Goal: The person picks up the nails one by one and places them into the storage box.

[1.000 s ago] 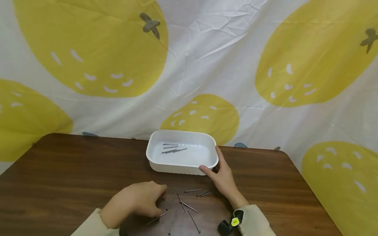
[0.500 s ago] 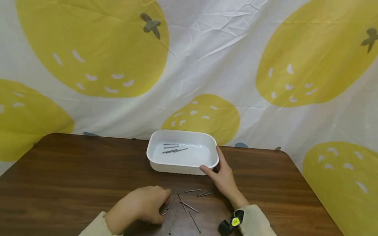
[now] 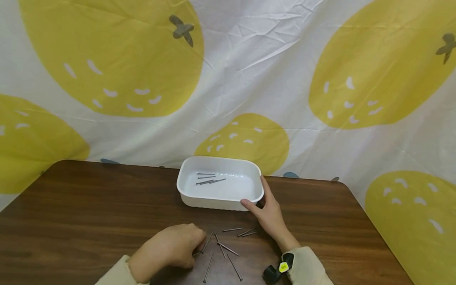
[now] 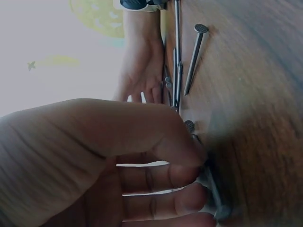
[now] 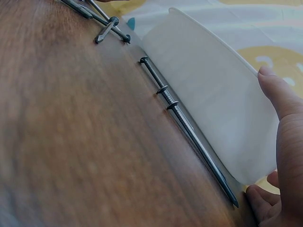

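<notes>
My left hand (image 3: pixel 174 243) is low over the table, its thumb and fingertips pinching a steel nail (image 4: pixel 216 191); in the head view only a short bit of that nail shows past the fingers. Several more nails (image 3: pixel 228 249) lie scattered just to the right of this hand. At the back stands a white rectangular plastic container (image 3: pixel 213 202) with several nails (image 3: pixel 205 182) lying at its left inside. My right hand (image 3: pixel 268 215) grips its right end, thumb (image 5: pixel 279 92) at the front rim and the other fingers round the side.
Three nails (image 5: pixel 189 127) lie close in front of the container, near the right wrist. The brown wooden table (image 3: pixel 89 206) ends at a white and yellow patterned cloth (image 3: pixel 231 79) hanging behind it. A black wrist camera (image 3: pixel 272 274) sits at the right sleeve.
My left hand has shifted slightly right, its fingers closing over the nail beneath them, and that nail has moved a little. My right hand and the container have stayed in place.
</notes>
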Demonstrator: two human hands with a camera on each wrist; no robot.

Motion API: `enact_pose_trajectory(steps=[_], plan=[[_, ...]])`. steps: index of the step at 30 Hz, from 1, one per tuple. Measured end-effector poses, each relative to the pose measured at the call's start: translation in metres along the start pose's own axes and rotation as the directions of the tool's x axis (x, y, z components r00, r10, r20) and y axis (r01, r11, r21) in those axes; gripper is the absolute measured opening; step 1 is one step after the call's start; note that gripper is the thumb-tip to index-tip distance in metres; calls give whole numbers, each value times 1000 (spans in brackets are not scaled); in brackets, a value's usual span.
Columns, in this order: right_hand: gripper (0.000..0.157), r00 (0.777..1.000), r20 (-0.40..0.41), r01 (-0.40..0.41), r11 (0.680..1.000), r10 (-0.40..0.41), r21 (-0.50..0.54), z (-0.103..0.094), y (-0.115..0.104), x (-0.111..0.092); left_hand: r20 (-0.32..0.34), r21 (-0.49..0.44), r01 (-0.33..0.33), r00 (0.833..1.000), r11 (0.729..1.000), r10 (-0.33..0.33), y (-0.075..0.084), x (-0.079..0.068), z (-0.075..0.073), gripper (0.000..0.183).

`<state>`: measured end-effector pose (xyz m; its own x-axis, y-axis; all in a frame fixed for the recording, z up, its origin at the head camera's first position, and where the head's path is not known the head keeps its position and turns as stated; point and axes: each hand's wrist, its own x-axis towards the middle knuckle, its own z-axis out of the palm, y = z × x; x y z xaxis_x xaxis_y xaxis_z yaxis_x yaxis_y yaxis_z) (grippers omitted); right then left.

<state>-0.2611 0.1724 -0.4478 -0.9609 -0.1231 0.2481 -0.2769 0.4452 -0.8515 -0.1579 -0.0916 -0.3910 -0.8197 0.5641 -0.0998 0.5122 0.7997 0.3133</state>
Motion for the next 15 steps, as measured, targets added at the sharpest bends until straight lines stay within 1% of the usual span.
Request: enact_pose_trajectory(steps=[5,9,15], plan=[[94,1000,2,8,1000,-8,-1,0,1,1,-23,22,-18,1000,1000,19,-2,2,2,32],[94,1000,0,10,1000,-10,-9,0,2,2,-26,32,-36,999,999,37,-3,3,2,34],[95,1000,4,5,1000,-5,-14,0,2,1,-13,-2,-37,999,999,37,-5,4,1,35]])
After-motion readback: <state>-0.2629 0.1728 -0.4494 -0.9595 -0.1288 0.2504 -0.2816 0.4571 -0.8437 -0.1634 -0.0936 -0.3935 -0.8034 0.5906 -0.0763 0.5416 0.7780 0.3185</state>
